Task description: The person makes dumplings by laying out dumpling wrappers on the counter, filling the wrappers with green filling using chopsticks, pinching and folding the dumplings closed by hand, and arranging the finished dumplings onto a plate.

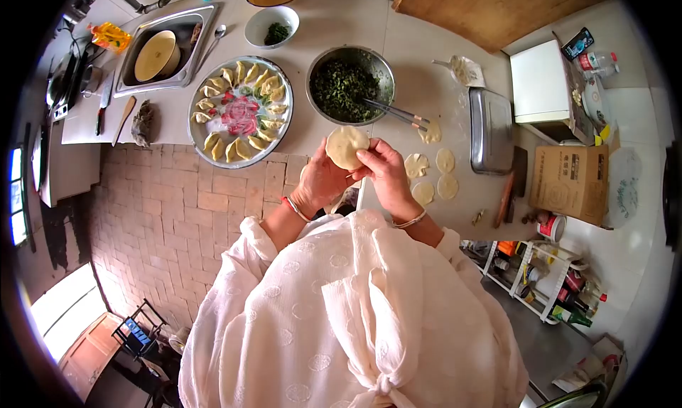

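Observation:
A round, flat dumpling wrapper [345, 148] is held up in front of me between both hands. My left hand [318, 184] supports it from the left and below, its fingers mostly hidden behind the dough. The thumb and fingers of my right hand [386, 168] pinch its lower right edge. No filling shows on the wrapper. Just beyond it stands a steel bowl [312, 99] of chopped green filling [344, 88], with chopsticks [398, 114] resting in it. Left of that, a round floral tray [242, 116] carries a ring of folded dumplings [243, 148]. Several more wrappers [445, 160] lie right of my hands.
A white bowl [258, 25] with some greens stands behind the tray. Farther left are a sink [206, 25], a knife [104, 102] and a wooden spatula [124, 120]. At right lie a metal container [490, 131], a cleaver [519, 172] and a cardboard box [568, 184].

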The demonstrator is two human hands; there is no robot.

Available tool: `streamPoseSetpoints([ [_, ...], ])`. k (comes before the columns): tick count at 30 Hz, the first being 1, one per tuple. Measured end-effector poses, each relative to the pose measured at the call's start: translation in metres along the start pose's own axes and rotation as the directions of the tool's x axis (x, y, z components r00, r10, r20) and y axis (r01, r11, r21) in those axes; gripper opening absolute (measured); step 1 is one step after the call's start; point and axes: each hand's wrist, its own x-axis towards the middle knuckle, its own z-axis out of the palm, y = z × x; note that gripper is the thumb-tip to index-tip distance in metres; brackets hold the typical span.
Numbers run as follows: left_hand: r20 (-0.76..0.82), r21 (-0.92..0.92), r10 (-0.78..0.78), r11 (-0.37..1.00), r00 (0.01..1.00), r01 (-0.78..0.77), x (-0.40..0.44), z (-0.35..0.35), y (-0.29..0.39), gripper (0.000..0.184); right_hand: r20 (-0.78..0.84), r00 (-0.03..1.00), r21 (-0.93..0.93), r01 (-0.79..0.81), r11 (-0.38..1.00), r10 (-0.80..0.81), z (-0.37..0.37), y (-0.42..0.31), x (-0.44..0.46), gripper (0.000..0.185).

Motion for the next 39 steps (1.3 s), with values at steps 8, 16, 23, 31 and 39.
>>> streamPoseSetpoints([
  [8, -0.301, 0.338, 0.165, 0.940, 0.939, -0.057, -0.016, 0.000, 0.001, 0.040, 0.081, 0.988, -0.250, -0.105, 0.962, 0.128, -0.012, 0.032, 0.002, 0.018],
  [16, -0.373, 0.415, 0.262, 0.905, 0.890, -0.092, -0.018, 0.005, 0.030, 0.031, -0.355, 0.929, -0.247, 0.010, 0.969, -0.101, -0.093, 0.025, 0.036, 0.029],
  [23, -0.333, 0.368, 0.222, 0.925, 0.917, -0.090, -0.025, -0.012, 0.048, 0.038, -0.354, 0.832, -0.215, 0.372, 0.903, -0.427, -0.078, -0.010, 0.117, 0.019],
  [31, -0.316, 0.450, 0.269, 0.887, 0.910, -0.106, 0.012, -0.004, 0.064, 0.041, -0.060, 0.921, -0.586, 0.280, 0.760, -0.386, -0.068, -0.037, 0.160, 0.015],
  [39, -0.316, 0.479, 0.283, 0.871, 0.905, -0.106, 0.020, -0.010, 0.072, 0.042, -0.121, 0.931, -0.698, 0.167, 0.696, -0.344, -0.070, -0.073, 0.113, 0.017],
])
